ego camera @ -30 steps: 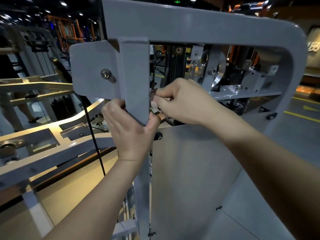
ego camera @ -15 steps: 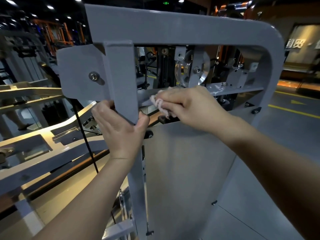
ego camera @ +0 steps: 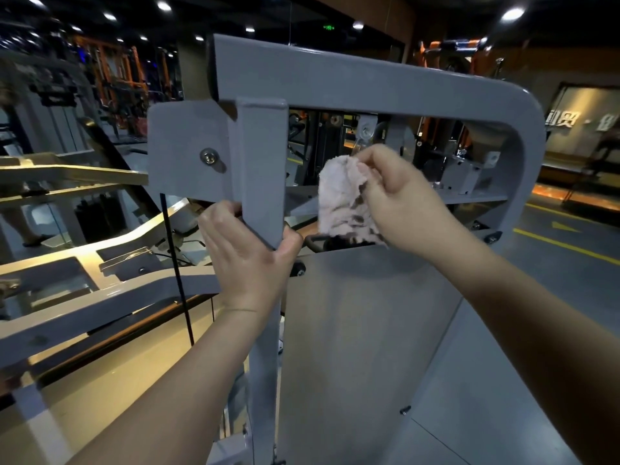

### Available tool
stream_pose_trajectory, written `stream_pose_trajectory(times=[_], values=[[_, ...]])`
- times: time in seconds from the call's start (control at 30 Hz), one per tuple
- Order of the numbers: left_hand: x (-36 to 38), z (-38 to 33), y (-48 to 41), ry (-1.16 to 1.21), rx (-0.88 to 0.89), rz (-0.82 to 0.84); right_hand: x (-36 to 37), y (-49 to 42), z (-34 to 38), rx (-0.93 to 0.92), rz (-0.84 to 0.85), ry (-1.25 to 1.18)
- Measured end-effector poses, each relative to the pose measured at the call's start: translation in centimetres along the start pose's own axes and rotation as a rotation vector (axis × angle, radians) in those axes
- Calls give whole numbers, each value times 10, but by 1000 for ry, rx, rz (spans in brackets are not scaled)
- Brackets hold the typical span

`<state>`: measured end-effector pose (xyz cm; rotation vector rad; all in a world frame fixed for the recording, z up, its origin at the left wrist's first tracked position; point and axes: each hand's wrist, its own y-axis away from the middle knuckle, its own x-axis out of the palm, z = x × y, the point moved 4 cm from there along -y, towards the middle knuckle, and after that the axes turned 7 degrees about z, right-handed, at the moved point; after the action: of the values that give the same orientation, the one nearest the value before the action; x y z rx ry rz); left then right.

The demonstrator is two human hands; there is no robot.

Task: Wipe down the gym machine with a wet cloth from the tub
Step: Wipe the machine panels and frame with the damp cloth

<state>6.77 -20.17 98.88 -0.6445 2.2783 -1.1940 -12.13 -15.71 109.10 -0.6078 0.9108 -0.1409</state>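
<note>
Gripping the upright post [ego camera: 263, 162] of the grey gym machine [ego camera: 369, 85], the left hand [ego camera: 248, 260] has its fingers [ego camera: 218, 213] curled round the post's left edge and its thumb hooked over the right edge, just below the side plate [ego camera: 181, 146] that carries a single bolt [ego camera: 208, 157].

In this head view the right hand [ego camera: 402, 206] is raised inside the machine's rounded opening, to the right of the post. Its fingers are bent and pinch the upper right corner of the cloth [ego camera: 342, 196], with the thumb pressed against the fabric.

The cloth is pale, fluffy and marked with dark patches. It hangs bunched from that pinch, between the post and the right hand and apart from the post. Its lower edge reaches down to the top of the flat grey panel [ego camera: 362, 330]; whether it touches the panel cannot be told. Behind the cloth a grey inner shelf [ego camera: 476, 198] crosses the opening.

A thin black cable [ego camera: 176, 263] runs down left of the post, in front of pale slanted frame bars [ego camera: 100, 297]. On the right lies a grey floor [ego camera: 570, 290] with yellow lines [ego camera: 567, 246]. Orange racks [ego camera: 117, 72] stand in the dim background under ceiling spotlights.
</note>
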Motion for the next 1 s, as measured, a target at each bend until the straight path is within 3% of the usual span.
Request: stream_pose_trajectory(times=[0.13, 0.33, 0.47, 0.67, 0.83, 0.9, 1.0], values=[[0, 1, 0, -6, 3, -5, 19, -10, -23, 28, -37, 264], [1, 2, -1, -5, -2, 6, 25, -8, -22, -41, -182, 380], [1, 2, -1, 1, -6, 9, 27, 5, -16, -137, -21, 405], [2, 2, -2, -7, 11, -18, 42, 3, 10, -69, 199, 560], [1, 1, -2, 14, -12, -8, 63, -50, 13, 23, 514, 520], [1, 1, -1, 15, -8, -10, 66, -52, 11, 15, 538, 538], [1, 3, -1, 9, 9, -14, 50, -16, 9, -134, 409, 406]])
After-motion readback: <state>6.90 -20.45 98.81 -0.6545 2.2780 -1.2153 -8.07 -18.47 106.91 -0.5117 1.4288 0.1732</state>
